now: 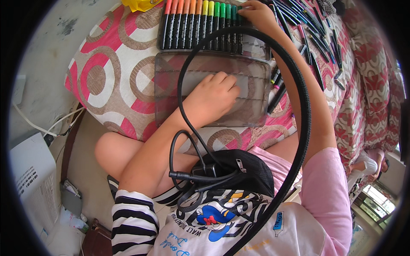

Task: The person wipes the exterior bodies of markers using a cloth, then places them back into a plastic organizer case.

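Note:
An open plastic marker case (pixel 256 55) lies before me with its hinge side toward me. In its far half stands a row of black-barrelled markers (pixel 189 28), their caps running from red through orange and yellow to dark green. At the row's right end my right hand (pixel 259 14) has its fingertips on the cap of a dark green marker (pixel 240 32). My left hand (pixel 217 92) rests over the smoky transparent near half (pixel 169 96) of the case. Its fingers are curled together, and no object shows in them; the palm side is hidden.
Many loose markers (pixel 315 41) lie scattered on the patterned cloth (pixel 99 73) at the right. A yellow packet (pixel 139 4) is at the far left. A black cable (pixel 304 96) loops across the view from a black pouch (pixel 256 163) at my lap. Another person (pixel 368 164) is at far right.

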The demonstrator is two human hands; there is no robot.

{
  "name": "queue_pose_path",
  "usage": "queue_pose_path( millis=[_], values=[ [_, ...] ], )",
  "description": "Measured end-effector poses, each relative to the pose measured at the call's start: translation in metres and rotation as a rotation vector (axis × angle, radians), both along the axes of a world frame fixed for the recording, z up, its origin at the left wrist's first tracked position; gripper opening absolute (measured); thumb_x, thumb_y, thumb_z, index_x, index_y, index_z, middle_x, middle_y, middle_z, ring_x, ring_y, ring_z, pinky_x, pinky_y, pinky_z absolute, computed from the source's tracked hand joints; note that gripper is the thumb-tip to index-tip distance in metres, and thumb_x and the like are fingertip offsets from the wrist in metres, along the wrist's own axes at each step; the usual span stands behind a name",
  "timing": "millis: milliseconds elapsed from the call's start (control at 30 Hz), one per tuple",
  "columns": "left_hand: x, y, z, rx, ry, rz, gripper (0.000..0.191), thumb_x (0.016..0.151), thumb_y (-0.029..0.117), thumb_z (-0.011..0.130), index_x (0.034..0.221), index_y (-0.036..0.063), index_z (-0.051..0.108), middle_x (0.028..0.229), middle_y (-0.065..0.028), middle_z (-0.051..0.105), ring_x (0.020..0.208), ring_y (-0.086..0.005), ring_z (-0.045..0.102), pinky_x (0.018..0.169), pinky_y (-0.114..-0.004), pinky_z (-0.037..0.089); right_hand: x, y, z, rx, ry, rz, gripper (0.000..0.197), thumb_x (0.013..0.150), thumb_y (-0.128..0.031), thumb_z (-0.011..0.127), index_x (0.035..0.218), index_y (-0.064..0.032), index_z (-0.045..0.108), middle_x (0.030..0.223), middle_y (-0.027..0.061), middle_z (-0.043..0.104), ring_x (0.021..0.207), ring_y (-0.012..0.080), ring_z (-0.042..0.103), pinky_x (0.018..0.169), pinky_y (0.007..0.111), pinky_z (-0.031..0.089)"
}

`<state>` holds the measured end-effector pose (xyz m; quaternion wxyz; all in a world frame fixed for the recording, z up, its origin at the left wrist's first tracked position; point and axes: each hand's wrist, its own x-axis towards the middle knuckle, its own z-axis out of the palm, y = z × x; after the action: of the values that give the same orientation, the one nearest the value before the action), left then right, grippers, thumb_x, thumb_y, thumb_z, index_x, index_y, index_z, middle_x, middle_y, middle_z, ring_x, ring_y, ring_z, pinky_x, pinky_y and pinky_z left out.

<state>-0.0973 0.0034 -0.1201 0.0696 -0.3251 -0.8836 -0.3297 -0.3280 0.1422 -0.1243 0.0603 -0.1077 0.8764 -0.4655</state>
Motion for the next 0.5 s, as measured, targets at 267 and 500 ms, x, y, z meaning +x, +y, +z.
queue_pose_path(
  millis=[267,500],
  values=[
    [0.0,0.002,0.001,-0.036,0.084,0.051,0.016,0.065,0.013,0.062,0.078,0.0071,0.056,0.093,-0.005,0.05,0.089,-0.0207,0.047,0.075,-0.031,0.04,0.0,0.006,-0.011,-0.042,0.007,-0.061,0.018,0.068,-0.004,0.064,0.085,0.0003,0.058,0.068,0.002,0.055,0.062,0.0109,0.05,0.056,0.024,0.04],
    [0.0,0.001,0.0,-0.049,0.082,0.049,0.018,0.064,0.011,0.061,0.08,0.0063,0.055,0.095,-0.0057,0.05,0.09,-0.021,0.047,0.076,-0.031,0.04,0.016,-0.001,-0.009,0.043,0.111,-0.08,0.018,0.071,-0.011,0.062,0.086,-0.0005,0.057,0.07,0.0075,0.057,0.064,0.0167,0.053,0.06,0.029,0.041]
  ],
)
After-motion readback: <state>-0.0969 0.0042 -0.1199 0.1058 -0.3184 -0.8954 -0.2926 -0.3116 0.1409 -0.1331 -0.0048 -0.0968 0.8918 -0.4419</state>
